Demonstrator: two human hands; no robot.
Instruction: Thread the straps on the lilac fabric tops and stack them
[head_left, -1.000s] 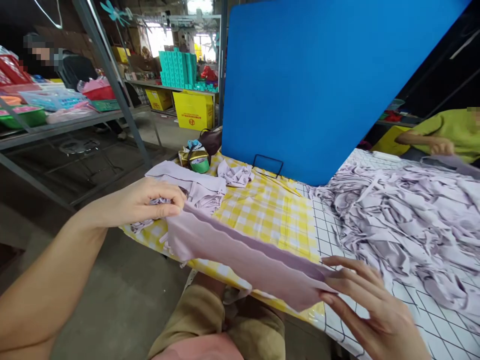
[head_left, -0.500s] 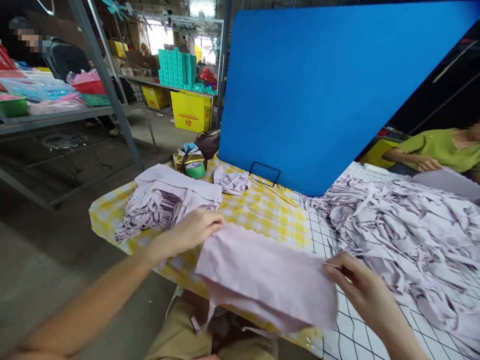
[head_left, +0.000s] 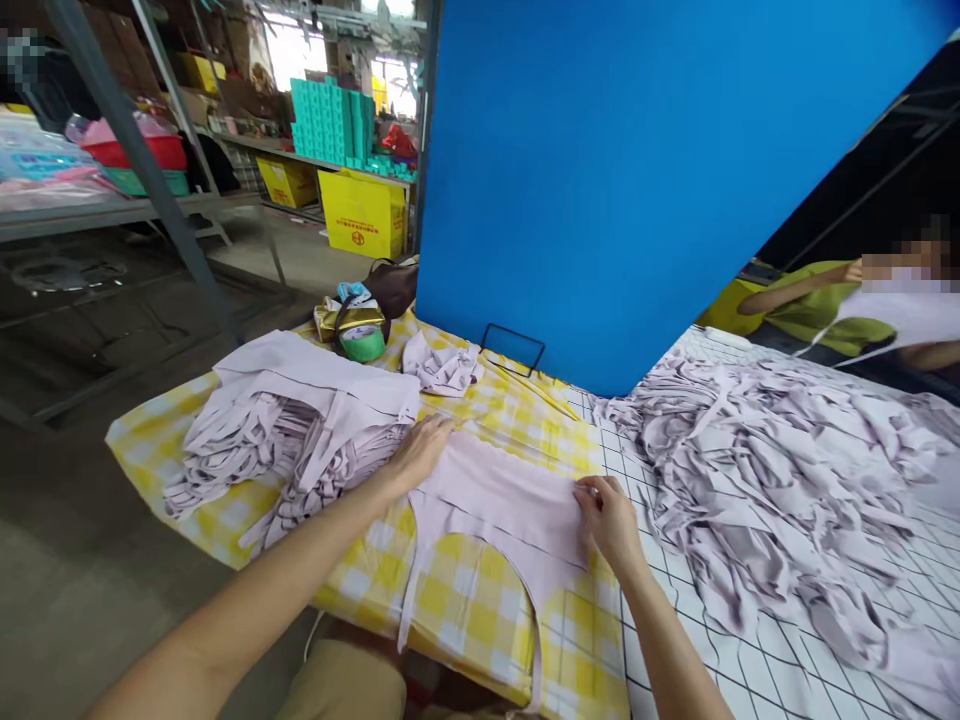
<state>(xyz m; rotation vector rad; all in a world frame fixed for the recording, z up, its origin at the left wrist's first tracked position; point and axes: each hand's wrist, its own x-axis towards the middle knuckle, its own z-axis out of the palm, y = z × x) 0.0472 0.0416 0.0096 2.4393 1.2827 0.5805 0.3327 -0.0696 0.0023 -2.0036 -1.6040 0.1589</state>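
Observation:
A pale lilac strappy top [head_left: 504, 497] lies spread on the yellow checked cloth [head_left: 480, 610], its wide band away from me and its thin straps trailing toward my lap. At the band's upper left corner, my left hand [head_left: 421, 452] has its fingers closed on the fabric. My right hand [head_left: 609, 518] pinches the band's right edge between thumb and fingers. Just left of my left hand rests a stack of similar lilac tops [head_left: 315, 385], with many straps hanging down its front. One crumpled lilac piece [head_left: 441, 364] sits beyond the top.
A heap of lilac pieces [head_left: 750, 450] covers much of the white gridded cloth [head_left: 675, 620] at right. Behind stands a large blue board [head_left: 600, 180] with a black wire stand [head_left: 514, 350]. Green tape [head_left: 363, 343] lies at back left. A co-worker in a green shirt [head_left: 817, 310] holds lilac fabric.
The top has gone from being held up in the air to lying flat on the checked cloth, straps toward me. Both hands moved away from me with it. The co-worker has raised a lilac piece.

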